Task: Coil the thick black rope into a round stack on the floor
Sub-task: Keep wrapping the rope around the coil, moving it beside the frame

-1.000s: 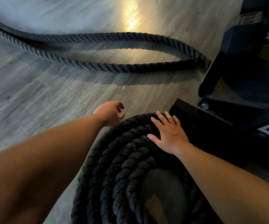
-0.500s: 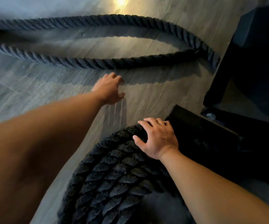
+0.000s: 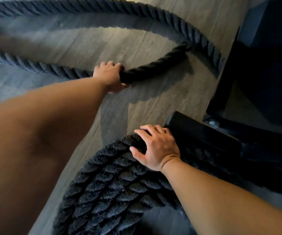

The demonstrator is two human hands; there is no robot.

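A thick black twisted rope lies on the grey wood floor. Part of it is wound into a round coil (image 3: 113, 189) at the bottom middle. The loose rope (image 3: 155, 68) runs in a long loop across the top and bends back near the black frame. My left hand (image 3: 110, 76) reaches forward and is closed around the near strand of that loop. My right hand (image 3: 155, 148) presses on the coil's far edge, fingers curled over the outermost turn beside the frame.
A black metal equipment frame (image 3: 204, 133) with a bolted foot stands at the right, touching the coil. Its upright base (image 3: 264, 65) fills the upper right. Grey plank floor (image 3: 137, 39) lies open inside the loop and to the left.
My left hand has reached forward from beside the coil and closed on the loose strand. My right hand went from flat to curled over the coil's edge. The view has moved closer to the loop.
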